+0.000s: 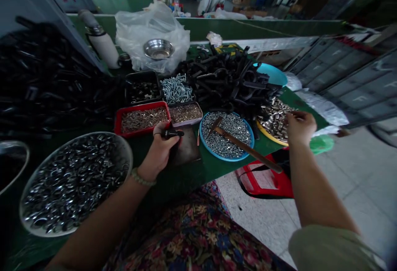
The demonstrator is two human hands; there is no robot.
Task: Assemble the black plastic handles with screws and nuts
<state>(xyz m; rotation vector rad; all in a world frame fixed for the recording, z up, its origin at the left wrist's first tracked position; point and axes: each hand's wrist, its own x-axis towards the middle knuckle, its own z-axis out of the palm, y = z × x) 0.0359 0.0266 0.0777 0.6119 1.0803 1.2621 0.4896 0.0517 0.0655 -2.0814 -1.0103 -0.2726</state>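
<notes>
My left hand (157,154) is closed around a small black plastic part (173,133), held above a flat metal plate (187,149). At the far right, my right hand (300,128) reaches over a yellow-rimmed bowl (273,138) of short shiny metal sleeves (277,116). Its fingers are pinched together at the pile; what is between them is hidden. Between the hands, a wooden-handled hammer (240,140) lies across a blue bowl (203,142) of metal nuts (221,145).
A red tray (116,124) holds thin pins, with trays of screws (176,89) and small brass-coloured pieces (186,113) adjoining. Black parts (229,76) are heaped behind. A large bowl (130,155) of shiny rings stands left. A red stool (263,180) sits below the table edge.
</notes>
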